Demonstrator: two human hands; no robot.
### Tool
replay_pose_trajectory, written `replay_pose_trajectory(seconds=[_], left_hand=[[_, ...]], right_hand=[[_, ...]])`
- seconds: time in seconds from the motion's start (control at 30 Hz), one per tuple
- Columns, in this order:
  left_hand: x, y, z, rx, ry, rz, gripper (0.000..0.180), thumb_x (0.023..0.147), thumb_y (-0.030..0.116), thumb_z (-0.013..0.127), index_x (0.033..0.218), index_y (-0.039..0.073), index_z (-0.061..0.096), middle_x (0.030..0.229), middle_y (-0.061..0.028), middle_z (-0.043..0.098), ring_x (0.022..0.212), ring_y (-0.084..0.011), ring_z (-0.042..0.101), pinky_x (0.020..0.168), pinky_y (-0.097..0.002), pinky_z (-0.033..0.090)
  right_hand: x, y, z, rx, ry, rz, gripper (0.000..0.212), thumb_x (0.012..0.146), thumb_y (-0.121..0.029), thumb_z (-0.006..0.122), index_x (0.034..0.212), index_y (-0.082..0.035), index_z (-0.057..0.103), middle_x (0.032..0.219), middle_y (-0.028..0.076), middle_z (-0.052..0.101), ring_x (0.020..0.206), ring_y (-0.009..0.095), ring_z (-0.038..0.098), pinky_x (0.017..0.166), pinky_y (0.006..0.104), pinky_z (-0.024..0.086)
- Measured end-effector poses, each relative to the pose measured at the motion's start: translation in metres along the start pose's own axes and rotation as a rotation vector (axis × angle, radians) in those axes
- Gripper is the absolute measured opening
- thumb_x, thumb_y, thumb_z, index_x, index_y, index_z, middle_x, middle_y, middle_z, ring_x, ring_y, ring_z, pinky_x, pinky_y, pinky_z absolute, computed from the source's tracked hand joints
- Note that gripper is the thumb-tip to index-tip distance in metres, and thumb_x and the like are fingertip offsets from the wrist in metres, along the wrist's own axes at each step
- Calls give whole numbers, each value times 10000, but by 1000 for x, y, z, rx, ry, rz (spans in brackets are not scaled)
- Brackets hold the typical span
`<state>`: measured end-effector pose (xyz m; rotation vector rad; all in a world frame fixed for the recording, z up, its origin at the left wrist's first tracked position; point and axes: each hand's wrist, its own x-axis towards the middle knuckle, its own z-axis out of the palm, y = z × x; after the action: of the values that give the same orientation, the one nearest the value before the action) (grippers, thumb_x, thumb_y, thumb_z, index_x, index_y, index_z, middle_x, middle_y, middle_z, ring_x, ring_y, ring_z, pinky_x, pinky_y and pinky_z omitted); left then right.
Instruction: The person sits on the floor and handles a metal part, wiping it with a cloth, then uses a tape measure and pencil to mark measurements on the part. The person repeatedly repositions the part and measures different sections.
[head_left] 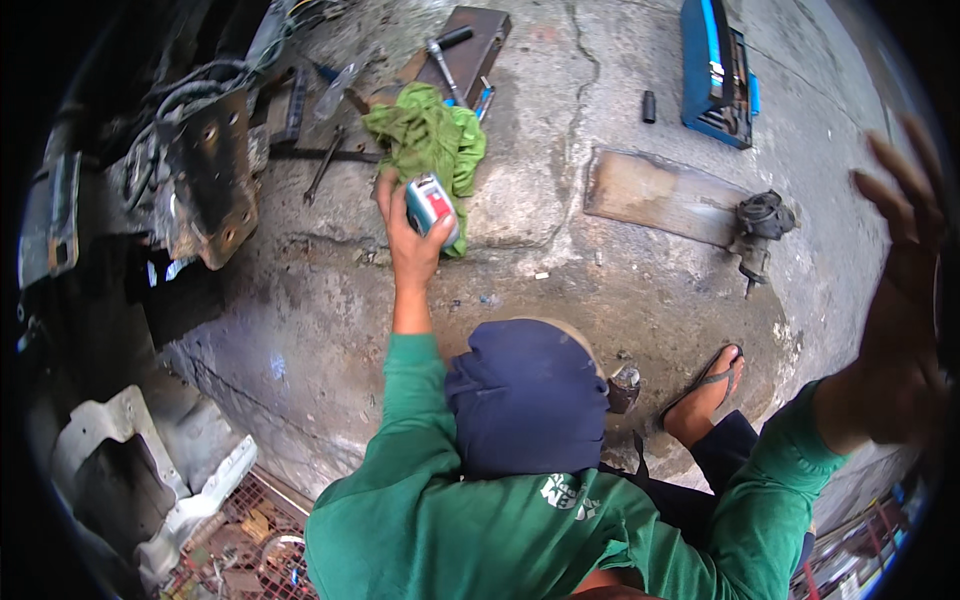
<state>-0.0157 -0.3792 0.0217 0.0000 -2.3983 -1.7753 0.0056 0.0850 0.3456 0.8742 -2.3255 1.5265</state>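
My left hand (pixel 411 230) reaches forward, its thumb and fingers closed around a small teal, white and red container (pixel 430 208). What kind of container it is, I cannot make out. Just beyond it, partly behind the container, a crumpled green rag (pixel 425 135) lies on the concrete. Off to the far right, my right hand (pixel 895 270) is raised with its fingers spread, slightly blurred, and nothing shows in it.
A ratchet (pixel 446 72) rests on a brown metal box (pixel 480 45). Left of the rag lies a wrench (pixel 325 165), near a rusty bracket (pixel 212 180). A blue toolbox (pixel 715 75), black socket (pixel 649 107), metal plate (pixel 660 195) and grimy mechanical part (pixel 762 220) lie at right.
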Motion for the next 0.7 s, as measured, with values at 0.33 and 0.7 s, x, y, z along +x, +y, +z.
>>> replay_pose_trajectory(seconds=[0.33,0.7], left_hand=[[-24,119,52,-497,-296,-51,921,616,516,823,1330,3,550,1167,-107,617,1099,-223,625,964,-360,510],[-10,85,2,-110,9,-183,1078,724,481,822,1536,-72,379,1431,-295,516,1309,-378,561,1110,-437,448]], right_hand=[[-57,133,182,581,-56,696,946,884,-392,800,1616,-61,302,1536,153,487,1366,311,507,1079,433,470],[-35,157,206,1272,509,676,574,1003,-178,656,1502,-13,426,1446,157,580,1301,305,606,1108,473,501]])
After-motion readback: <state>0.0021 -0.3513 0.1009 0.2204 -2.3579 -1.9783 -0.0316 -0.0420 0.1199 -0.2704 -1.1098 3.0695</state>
